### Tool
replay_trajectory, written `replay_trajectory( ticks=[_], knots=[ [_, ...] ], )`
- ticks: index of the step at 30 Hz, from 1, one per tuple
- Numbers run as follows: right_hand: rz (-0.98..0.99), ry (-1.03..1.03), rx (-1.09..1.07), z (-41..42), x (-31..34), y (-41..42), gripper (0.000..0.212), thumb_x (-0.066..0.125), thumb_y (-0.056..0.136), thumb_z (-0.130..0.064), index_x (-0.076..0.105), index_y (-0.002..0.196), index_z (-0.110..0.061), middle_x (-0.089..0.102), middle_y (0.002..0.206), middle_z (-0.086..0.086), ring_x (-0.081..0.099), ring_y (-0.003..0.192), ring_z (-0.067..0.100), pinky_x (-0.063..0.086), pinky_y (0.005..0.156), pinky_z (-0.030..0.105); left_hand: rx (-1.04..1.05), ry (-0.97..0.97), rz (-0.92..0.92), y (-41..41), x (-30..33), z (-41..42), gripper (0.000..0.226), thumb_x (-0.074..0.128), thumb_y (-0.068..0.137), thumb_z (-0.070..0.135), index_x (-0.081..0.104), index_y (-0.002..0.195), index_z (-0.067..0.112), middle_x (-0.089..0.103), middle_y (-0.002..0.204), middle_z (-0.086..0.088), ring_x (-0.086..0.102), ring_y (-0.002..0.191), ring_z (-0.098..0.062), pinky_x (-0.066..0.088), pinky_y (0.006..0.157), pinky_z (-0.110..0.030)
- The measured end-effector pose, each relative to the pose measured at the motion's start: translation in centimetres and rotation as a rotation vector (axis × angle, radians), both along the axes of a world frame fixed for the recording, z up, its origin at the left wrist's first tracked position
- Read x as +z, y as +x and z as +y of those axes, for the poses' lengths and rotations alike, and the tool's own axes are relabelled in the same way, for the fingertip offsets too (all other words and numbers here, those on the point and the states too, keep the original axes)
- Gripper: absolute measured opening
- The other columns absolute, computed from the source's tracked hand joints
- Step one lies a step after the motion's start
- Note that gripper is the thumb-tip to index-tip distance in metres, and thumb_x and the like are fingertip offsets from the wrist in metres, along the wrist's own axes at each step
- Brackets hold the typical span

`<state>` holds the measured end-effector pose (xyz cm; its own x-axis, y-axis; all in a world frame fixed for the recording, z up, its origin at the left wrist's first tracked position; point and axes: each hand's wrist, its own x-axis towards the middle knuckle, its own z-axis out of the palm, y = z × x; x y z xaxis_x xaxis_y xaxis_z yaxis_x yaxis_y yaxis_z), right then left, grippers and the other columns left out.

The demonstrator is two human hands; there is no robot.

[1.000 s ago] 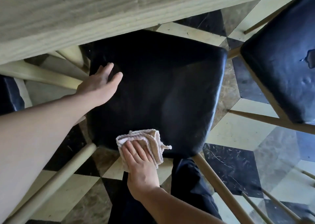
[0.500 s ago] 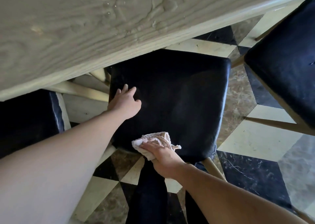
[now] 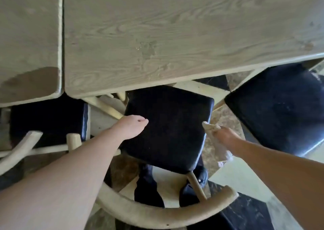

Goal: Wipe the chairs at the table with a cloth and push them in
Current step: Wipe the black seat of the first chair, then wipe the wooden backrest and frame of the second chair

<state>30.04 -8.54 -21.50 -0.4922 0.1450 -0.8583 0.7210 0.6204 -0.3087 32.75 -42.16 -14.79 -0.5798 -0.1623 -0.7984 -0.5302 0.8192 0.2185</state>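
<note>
A chair with a black padded seat and a curved pale wooden backrest stands in front of me, its far edge just under the wooden table. My left hand rests on the seat's left edge, fingers curled over it. My right hand is at the seat's right edge, closed on a beige cloth that hangs down beside the seat.
Another black-seated chair stands to the right, partly under the table. A third sits at the left under the table's corner, its wooden backrest near my left arm. The floor is chequered tile. My dark trouser legs show below the seat.
My view has risen and pulled back, showing more tabletop. My right hand took the cloth from the seat's near edge to its right side. The seat now lies closer to the table edge.
</note>
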Motion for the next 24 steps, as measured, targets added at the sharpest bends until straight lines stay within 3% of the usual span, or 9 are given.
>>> replay_trajectory(
  ticks=[3, 5, 6, 9, 13, 16, 18, 20, 24],
  knots=[
    [0.132, -0.004, 0.01, 3.3, 4.5, -2.9, 0.031, 0.058, 0.093, -0.032, 0.071, 0.118, -0.019, 0.069, 0.09, 0.004, 0.063, 0.084, 0.027, 0.049, 0.08, 0.037, 0.103, 0.04, 0.099, 1.1, 4.8, 2.0, 0.052, 0.038, 0.093, 0.059, 0.054, 0.138, 0.04, 0.053, 0.145, 0.009, 0.042, 0.137, -0.02, 0.037, 0.105, -0.039],
    [0.207, -0.058, 0.016, 4.1, 8.0, -4.1, 0.036, 0.061, 0.094, -0.033, 0.069, 0.125, -0.016, 0.07, 0.106, 0.005, 0.065, 0.101, 0.029, 0.05, 0.097, 0.04, 0.09, 0.003, 0.117, 1.9, 8.1, 3.8, 0.057, 0.036, 0.092, 0.063, 0.046, 0.144, 0.041, 0.04, 0.157, 0.002, 0.02, 0.151, -0.02, 0.03, 0.113, -0.045],
    [0.218, -0.097, 0.029, 4.1, 9.5, -4.7, 0.036, 0.059, 0.096, -0.031, 0.067, 0.126, -0.013, 0.07, 0.11, 0.009, 0.065, 0.104, 0.031, 0.049, 0.096, 0.036, 0.096, -0.01, 0.118, 2.1, 9.7, 4.6, 0.059, 0.036, 0.092, 0.065, 0.043, 0.146, 0.043, 0.035, 0.16, -0.002, 0.012, 0.153, -0.021, 0.028, 0.115, -0.047],
    [0.246, -0.137, 0.042, 4.3, 14.4, -5.8, 0.027, 0.051, 0.101, -0.017, 0.065, 0.122, -0.005, 0.065, 0.095, 0.013, 0.061, 0.086, 0.029, 0.047, 0.077, 0.031, 0.123, -0.043, 0.164, 2.6, 14.0, 6.9, 0.062, 0.034, 0.092, 0.068, 0.039, 0.148, 0.044, 0.037, 0.159, -0.005, 0.026, 0.148, -0.026, 0.032, 0.114, -0.046],
    [0.313, -0.178, 0.055, 5.1, 19.7, -5.1, 0.027, 0.055, 0.1, -0.022, 0.065, 0.12, -0.007, 0.065, 0.096, 0.013, 0.063, 0.092, 0.031, 0.052, 0.085, 0.042, 0.166, -0.025, 0.224, 4.0, 18.7, 10.1, 0.063, 0.035, 0.092, 0.067, 0.038, 0.149, 0.042, 0.036, 0.158, -0.004, 0.041, 0.139, -0.027, 0.036, 0.112, -0.046],
    [0.315, -0.226, -0.034, 6.5, 21.1, -4.8, 0.024, 0.055, 0.101, -0.022, 0.065, 0.117, -0.007, 0.067, 0.094, 0.014, 0.065, 0.095, 0.035, 0.053, 0.091, 0.048, 0.225, -0.004, 0.27, 5.1, 20.4, 12.5, 0.06, 0.034, 0.095, 0.062, 0.037, 0.151, 0.04, 0.041, 0.156, -0.002, 0.035, 0.144, -0.029, 0.034, 0.114, -0.048],
    [0.319, -0.239, -0.093, 8.6, 22.2, -3.0, 0.018, 0.055, 0.099, -0.023, 0.066, 0.106, -0.011, 0.069, 0.103, 0.02, 0.066, 0.103, 0.04, 0.053, 0.098, 0.052, 0.253, 0.001, 0.323, 7.1, 21.6, 15.4, 0.058, 0.035, 0.095, 0.057, 0.037, 0.151, 0.039, 0.049, 0.15, -0.003, 0.038, 0.142, -0.033, 0.036, 0.111, -0.051],
    [0.32, -0.258, -0.135, 10.9, 23.1, -1.0, 0.018, 0.055, 0.099, -0.024, 0.067, 0.104, -0.012, 0.068, 0.105, 0.017, 0.066, 0.1, 0.036, 0.053, 0.098, 0.048, 0.288, 0.012, 0.338, 9.6, 22.3, 18.5, 0.057, 0.038, 0.095, 0.052, 0.036, 0.151, 0.04, 0.043, 0.153, -0.006, 0.039, 0.141, -0.034, 0.036, 0.11, -0.054],
    [0.29, -0.285, -0.24, 15.5, 24.8, 2.1, 0.018, 0.06, 0.095, -0.025, 0.067, 0.096, -0.009, 0.068, 0.093, 0.014, 0.066, 0.093, 0.034, 0.052, 0.099, 0.052, 0.248, 0.07, 0.38, 13.4, 22.0, 23.9, 0.053, 0.044, 0.098, 0.038, 0.038, 0.15, 0.037, 0.031, 0.162, 0.001, 0.01, 0.153, -0.028, 0.034, 0.111, -0.055]
  ],
)
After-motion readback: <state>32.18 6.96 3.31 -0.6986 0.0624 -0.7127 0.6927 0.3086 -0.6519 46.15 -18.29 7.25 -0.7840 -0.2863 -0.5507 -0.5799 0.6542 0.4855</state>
